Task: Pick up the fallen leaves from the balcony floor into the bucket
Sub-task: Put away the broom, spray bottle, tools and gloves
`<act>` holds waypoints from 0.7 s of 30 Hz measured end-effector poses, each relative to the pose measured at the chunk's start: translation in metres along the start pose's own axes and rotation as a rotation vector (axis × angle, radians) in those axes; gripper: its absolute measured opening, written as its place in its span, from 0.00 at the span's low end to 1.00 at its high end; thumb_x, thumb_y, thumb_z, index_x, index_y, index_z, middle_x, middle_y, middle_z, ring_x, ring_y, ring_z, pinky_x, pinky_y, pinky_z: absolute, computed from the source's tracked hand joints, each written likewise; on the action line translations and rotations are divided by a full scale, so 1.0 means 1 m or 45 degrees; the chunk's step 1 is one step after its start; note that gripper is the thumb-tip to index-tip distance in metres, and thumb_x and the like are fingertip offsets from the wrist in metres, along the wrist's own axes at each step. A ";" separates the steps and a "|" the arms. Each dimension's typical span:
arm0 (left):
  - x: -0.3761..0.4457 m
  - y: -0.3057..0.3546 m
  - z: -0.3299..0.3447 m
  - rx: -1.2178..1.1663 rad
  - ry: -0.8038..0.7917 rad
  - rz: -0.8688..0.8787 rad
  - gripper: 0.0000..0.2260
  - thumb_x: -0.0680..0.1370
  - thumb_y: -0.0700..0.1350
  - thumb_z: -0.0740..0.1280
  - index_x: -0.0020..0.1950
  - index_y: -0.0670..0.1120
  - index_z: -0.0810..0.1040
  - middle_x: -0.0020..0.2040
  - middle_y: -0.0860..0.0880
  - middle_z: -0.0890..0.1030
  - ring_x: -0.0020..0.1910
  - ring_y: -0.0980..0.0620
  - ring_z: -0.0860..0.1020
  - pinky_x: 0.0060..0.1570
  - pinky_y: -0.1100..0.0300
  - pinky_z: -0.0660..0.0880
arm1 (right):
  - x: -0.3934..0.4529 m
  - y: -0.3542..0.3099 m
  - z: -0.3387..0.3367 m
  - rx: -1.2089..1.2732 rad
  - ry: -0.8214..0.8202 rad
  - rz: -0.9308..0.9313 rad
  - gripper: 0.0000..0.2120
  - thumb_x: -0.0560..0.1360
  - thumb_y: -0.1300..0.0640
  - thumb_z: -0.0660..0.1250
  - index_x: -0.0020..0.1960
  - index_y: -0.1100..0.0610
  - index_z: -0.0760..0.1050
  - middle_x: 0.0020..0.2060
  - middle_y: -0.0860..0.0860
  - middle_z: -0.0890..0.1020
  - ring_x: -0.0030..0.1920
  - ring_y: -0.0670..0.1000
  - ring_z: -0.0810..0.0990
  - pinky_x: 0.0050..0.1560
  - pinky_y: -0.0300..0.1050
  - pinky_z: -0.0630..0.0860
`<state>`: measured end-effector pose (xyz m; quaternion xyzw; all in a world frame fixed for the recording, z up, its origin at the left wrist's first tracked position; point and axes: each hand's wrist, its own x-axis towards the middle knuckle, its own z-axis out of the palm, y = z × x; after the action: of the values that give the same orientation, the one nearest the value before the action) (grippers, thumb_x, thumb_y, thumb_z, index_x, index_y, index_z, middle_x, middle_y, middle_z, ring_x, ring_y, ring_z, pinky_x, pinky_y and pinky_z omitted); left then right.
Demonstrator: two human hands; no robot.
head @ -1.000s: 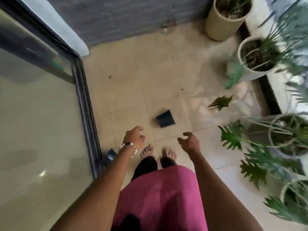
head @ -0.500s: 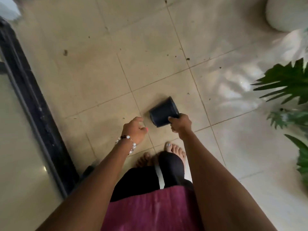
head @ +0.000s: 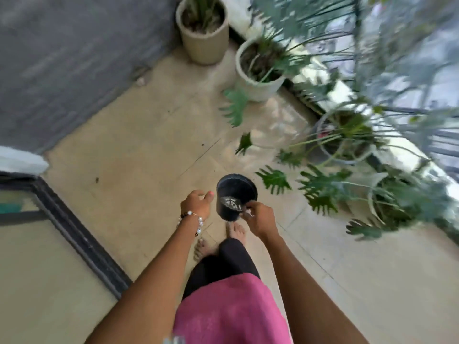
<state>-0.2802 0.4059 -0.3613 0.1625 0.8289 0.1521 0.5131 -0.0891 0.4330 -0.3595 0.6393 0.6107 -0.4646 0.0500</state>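
Note:
A small black plastic bucket (head: pixel 233 194), shaped like a plant pot with a perforated bottom, is held upright above the tiled floor, and I look into its opening. My right hand (head: pixel 260 219) grips its near rim with curled fingers. My left hand (head: pixel 197 203), with a bead bracelet on the wrist, hovers just left of the bucket, fingers loosely curled and holding nothing. A small dark leaf scrap (head: pixel 96 180) lies on the floor to the left. The bucket holds nothing that I can make out.
Potted plants line the right side: a beige pot (head: pixel 203 38), a white pot (head: pixel 258 80) and others behind green split leaves (head: pixel 320 192). A grey wall (head: pixel 74 58) is at the back left and a dark sliding-door frame (head: pixel 82 239) runs on the left.
My right hand took hold of the bucket that lay on its side and lifted it upright off the floor. The view rose and swung toward the plants.

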 end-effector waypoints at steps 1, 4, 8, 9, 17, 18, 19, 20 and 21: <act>-0.022 0.011 0.009 0.017 -0.017 0.012 0.31 0.63 0.70 0.65 0.58 0.52 0.78 0.53 0.41 0.83 0.54 0.37 0.81 0.51 0.41 0.80 | -0.023 0.006 -0.019 0.066 0.046 0.011 0.13 0.73 0.55 0.71 0.57 0.57 0.80 0.51 0.55 0.84 0.52 0.56 0.81 0.53 0.47 0.73; -0.124 0.063 0.037 0.025 -0.113 0.086 0.28 0.70 0.66 0.69 0.63 0.51 0.75 0.52 0.40 0.83 0.35 0.43 0.82 0.30 0.52 0.80 | -0.086 0.037 -0.068 0.225 0.182 0.060 0.11 0.72 0.56 0.73 0.54 0.57 0.80 0.48 0.55 0.84 0.49 0.55 0.82 0.51 0.49 0.76; -0.222 0.096 0.107 0.116 -0.231 0.246 0.22 0.75 0.55 0.70 0.67 0.49 0.74 0.48 0.39 0.83 0.26 0.48 0.78 0.27 0.55 0.79 | -0.161 0.099 -0.125 0.383 0.357 0.087 0.05 0.71 0.60 0.74 0.46 0.55 0.80 0.45 0.53 0.84 0.46 0.53 0.82 0.51 0.50 0.77; -0.238 0.097 0.129 0.159 -0.243 0.295 0.21 0.76 0.53 0.70 0.67 0.48 0.74 0.48 0.38 0.82 0.25 0.47 0.78 0.27 0.53 0.80 | -0.179 0.118 -0.138 0.413 0.388 0.100 0.05 0.71 0.62 0.73 0.45 0.55 0.80 0.44 0.52 0.85 0.45 0.53 0.82 0.51 0.49 0.77; -0.354 0.094 0.333 0.534 -0.367 0.527 0.09 0.73 0.36 0.66 0.51 0.37 0.78 0.40 0.33 0.81 0.25 0.43 0.77 0.25 0.43 0.79 | -0.304 0.307 -0.243 0.858 0.632 0.190 0.15 0.72 0.62 0.60 0.48 0.44 0.78 0.47 0.53 0.84 0.45 0.53 0.84 0.48 0.49 0.81; -0.361 0.094 0.357 0.578 -0.391 0.535 0.07 0.74 0.36 0.65 0.50 0.37 0.77 0.40 0.34 0.82 0.27 0.42 0.78 0.26 0.44 0.80 | -0.316 0.325 -0.255 0.978 0.669 0.252 0.12 0.75 0.59 0.62 0.52 0.45 0.77 0.48 0.55 0.84 0.43 0.53 0.84 0.46 0.49 0.82; -0.370 0.096 0.379 0.636 -0.433 0.556 0.04 0.75 0.37 0.65 0.49 0.38 0.76 0.39 0.35 0.82 0.29 0.42 0.79 0.28 0.46 0.81 | -0.325 0.344 -0.265 1.092 0.712 0.305 0.09 0.77 0.56 0.65 0.56 0.47 0.76 0.47 0.58 0.83 0.41 0.54 0.84 0.44 0.49 0.83; -0.372 0.097 0.403 0.697 -0.469 0.578 0.04 0.76 0.39 0.65 0.48 0.39 0.75 0.39 0.37 0.82 0.31 0.41 0.81 0.32 0.47 0.82 | -0.330 0.363 -0.273 1.162 0.755 0.362 0.12 0.77 0.52 0.68 0.59 0.48 0.73 0.46 0.60 0.83 0.39 0.55 0.84 0.42 0.50 0.83; -0.375 0.099 0.425 0.748 -0.509 0.604 0.06 0.75 0.41 0.65 0.49 0.39 0.75 0.40 0.38 0.82 0.34 0.40 0.82 0.35 0.47 0.82 | -0.331 0.382 -0.280 1.205 0.788 0.417 0.17 0.76 0.49 0.69 0.62 0.48 0.70 0.44 0.62 0.83 0.37 0.56 0.84 0.40 0.51 0.83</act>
<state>0.2711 0.3722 -0.2011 0.5143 0.6610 -0.0109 0.5463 0.4349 0.2710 -0.1772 0.7840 0.2163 -0.4647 -0.3502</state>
